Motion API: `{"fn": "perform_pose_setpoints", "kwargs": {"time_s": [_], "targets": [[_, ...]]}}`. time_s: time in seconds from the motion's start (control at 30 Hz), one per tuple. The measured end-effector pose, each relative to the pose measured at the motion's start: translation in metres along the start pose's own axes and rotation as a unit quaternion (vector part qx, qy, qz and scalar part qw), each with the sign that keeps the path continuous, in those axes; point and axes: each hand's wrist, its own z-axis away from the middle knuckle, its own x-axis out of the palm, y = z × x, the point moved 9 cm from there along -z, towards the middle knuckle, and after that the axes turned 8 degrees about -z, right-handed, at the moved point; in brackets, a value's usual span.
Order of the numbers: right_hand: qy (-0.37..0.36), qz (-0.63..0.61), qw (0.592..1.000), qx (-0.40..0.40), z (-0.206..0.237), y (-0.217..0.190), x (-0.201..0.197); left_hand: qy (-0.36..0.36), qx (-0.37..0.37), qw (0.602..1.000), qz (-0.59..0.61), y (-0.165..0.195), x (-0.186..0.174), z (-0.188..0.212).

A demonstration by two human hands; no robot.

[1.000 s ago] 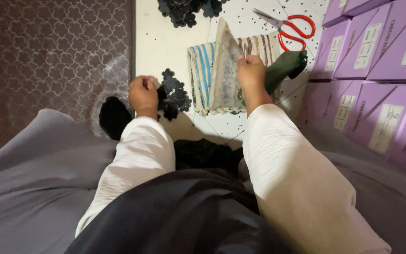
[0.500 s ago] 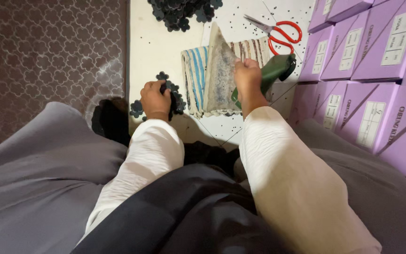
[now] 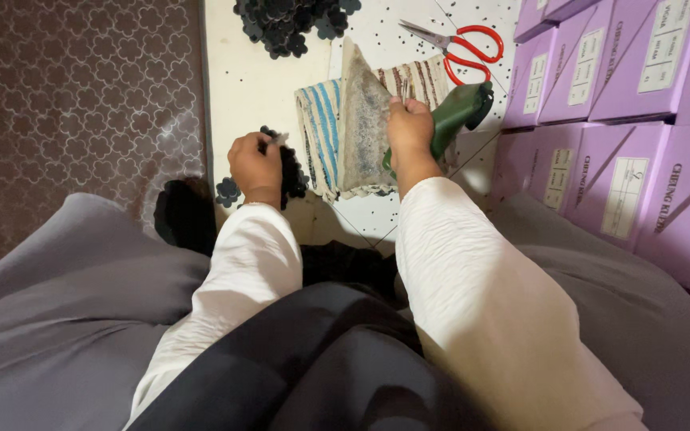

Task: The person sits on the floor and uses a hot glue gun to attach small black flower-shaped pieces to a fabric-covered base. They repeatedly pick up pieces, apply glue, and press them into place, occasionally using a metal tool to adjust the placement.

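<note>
On striped cloth (image 3: 337, 132): right hand (image 3: 409, 132) pinching tweezers (image 3: 403, 90).

Red-handled scissors (image 3: 458, 44), stacked purple boxes (image 3: 632, 72)

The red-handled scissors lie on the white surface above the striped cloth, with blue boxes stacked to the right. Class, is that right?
Not quite: the stacked boxes are purple, not blue. The head view shows the red-handled scissors on the white surface above the striped cloth.

Left hand (image 3: 255, 164) pinching dark flower-shaped cutouts (image 3: 291, 172), right hand (image 3: 409, 128) gripping a green tool (image 3: 458, 114) on striped cloth (image 3: 325, 136), red scissors (image 3: 463, 44) beyond, purple boxes (image 3: 624, 72) alongside
</note>
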Motion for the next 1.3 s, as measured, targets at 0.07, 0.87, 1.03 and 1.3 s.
{"fn": "perform_pose_setpoints", "kwargs": {"time_s": [0.07,0.87,1.03,1.3], "targets": [[-0.001,-0.006,1.000,-0.002,0.001,0.000,-0.001,0.008,0.002,0.995,0.098,0.015,0.000,-0.003],[-0.054,0.119,0.979,-0.154,0.000,-0.039,0.004,-0.055,0.215,0.968,0.116,0.149,0.052,0.018],[-0.154,0.052,0.973,-0.163,0.008,-0.047,0.021,-0.075,0.088,0.985,0.126,0.139,0.072,0.007],[-0.130,0.266,0.939,-0.173,0.023,-0.060,0.027,-0.156,-0.089,0.977,0.116,0.125,0.091,0.002]]}}
